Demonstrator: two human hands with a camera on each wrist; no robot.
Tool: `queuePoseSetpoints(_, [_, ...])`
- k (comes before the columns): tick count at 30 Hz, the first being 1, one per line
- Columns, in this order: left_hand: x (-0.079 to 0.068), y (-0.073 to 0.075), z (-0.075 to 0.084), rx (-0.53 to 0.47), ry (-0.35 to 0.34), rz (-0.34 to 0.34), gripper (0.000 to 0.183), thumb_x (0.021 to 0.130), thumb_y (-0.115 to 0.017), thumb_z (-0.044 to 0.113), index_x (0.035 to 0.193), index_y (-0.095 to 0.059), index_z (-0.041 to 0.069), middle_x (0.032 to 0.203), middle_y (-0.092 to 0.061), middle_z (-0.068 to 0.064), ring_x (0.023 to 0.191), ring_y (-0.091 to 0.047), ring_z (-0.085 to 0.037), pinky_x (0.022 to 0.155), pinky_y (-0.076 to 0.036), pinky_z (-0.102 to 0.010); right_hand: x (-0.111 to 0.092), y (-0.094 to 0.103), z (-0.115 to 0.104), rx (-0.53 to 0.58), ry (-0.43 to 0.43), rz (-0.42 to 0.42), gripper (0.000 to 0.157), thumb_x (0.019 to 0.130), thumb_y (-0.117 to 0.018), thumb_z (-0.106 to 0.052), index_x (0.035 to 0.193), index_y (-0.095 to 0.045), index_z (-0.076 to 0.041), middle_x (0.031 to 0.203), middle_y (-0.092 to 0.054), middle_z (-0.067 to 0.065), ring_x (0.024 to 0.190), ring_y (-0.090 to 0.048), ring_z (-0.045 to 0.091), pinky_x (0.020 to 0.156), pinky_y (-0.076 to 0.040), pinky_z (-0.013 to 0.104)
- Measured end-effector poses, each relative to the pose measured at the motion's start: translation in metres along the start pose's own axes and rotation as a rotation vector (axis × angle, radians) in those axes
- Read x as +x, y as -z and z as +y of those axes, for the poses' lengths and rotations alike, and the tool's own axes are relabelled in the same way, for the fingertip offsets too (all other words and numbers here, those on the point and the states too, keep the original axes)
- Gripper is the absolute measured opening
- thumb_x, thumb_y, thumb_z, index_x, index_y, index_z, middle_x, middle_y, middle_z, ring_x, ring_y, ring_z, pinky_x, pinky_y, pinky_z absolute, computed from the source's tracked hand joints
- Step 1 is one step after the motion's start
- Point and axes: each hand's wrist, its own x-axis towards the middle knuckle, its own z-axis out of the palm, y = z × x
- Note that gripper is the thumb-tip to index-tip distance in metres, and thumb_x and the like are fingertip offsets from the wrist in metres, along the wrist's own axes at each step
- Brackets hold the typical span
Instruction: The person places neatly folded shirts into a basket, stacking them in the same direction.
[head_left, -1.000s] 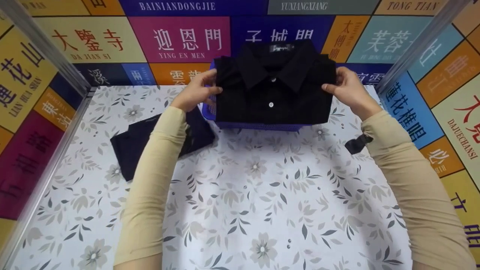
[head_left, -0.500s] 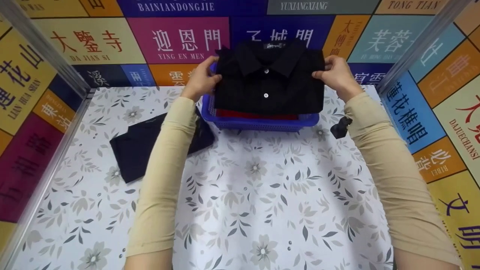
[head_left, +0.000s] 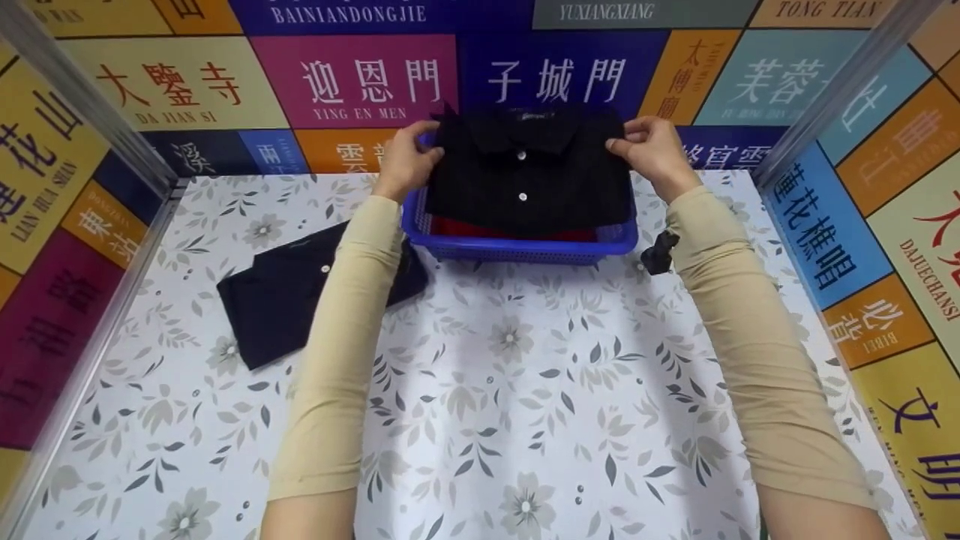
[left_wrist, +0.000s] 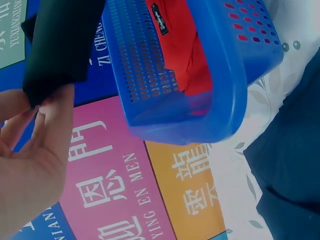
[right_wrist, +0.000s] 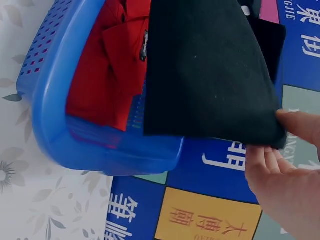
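A folded black shirt [head_left: 555, 184] with a collar and white buttons hangs over a blue plastic basket [head_left: 517, 249] in the head view. My left hand [head_left: 409, 161] pinches its left edge between thumb and fingers, and my right hand [head_left: 654, 154] pinches the opposite edge. In the left wrist view the left hand [left_wrist: 35, 135] grips a corner of the dark cloth. The right wrist view shows the right hand [right_wrist: 287, 152] doing the same at another corner. Inside the basket lies a red shirt [right_wrist: 107, 75], partly hidden by the black one.
Left of the basket, a dark folded garment [head_left: 281, 304] with a button lies on the floral tabletop [head_left: 510, 420], partly behind the left sleeve. Printed panels [head_left: 352, 82] wall the back and sides. A small black device [head_left: 660, 253] hangs at the right cuff.
Both hands have moved the black shirt down and slightly left over the basket. The basket's front rim and some red cloth have come into view below it.
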Motion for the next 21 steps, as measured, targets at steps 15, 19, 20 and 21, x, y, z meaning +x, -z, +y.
queuePoseSetpoints(15, [-0.016,0.017,-0.039,-0.067,0.034,-0.152,0.031,0.093,-0.053,0.006,0.120,-0.062,-0.006,0.117,-0.062,-0.021,0.102,-0.056,-0.026,0.089,-0.046,-0.035,-0.005,0.010,0.026,0.007,0.030,-0.086,0.029,0.091,-0.061,-0.009,0.116,-0.049,0.000,0.096,-0.054,0.001,0.087,-0.054,0.009,0.080,-0.047,0.026])
queuePoseSetpoints(19, [-0.020,0.024,-0.042,-0.079,0.032,-0.179,0.031,0.093,-0.053,0.005,0.120,-0.061,-0.007,0.117,-0.062,-0.024,0.104,-0.057,-0.026,0.090,-0.045,-0.035,-0.010,0.013,0.024,-0.044,0.015,-0.129,0.033,0.092,-0.060,-0.011,0.120,-0.047,0.001,0.103,-0.054,0.005,0.091,-0.053,0.011,0.090,-0.046,0.034])
queuePoseSetpoints(20, [-0.022,0.026,-0.043,-0.070,0.033,-0.183,0.031,0.093,-0.054,0.006,0.120,-0.061,-0.007,0.118,-0.062,-0.024,0.106,-0.057,-0.027,0.091,-0.045,-0.035,-0.011,0.014,0.024,-0.063,0.017,-0.137,0.034,0.092,-0.060,-0.012,0.121,-0.046,0.002,0.106,-0.054,0.007,0.092,-0.053,0.011,0.090,-0.046,0.034])
queuePoseSetpoints(21, [-0.023,0.029,-0.044,-0.055,0.035,-0.185,0.031,0.093,-0.054,0.006,0.121,-0.060,-0.007,0.118,-0.062,-0.024,0.107,-0.057,-0.027,0.093,-0.045,-0.036,-0.012,0.015,0.023,-0.083,0.022,-0.143,0.036,0.093,-0.060,-0.013,0.122,-0.046,0.002,0.108,-0.054,0.008,0.093,-0.053,0.012,0.089,-0.047,0.033])
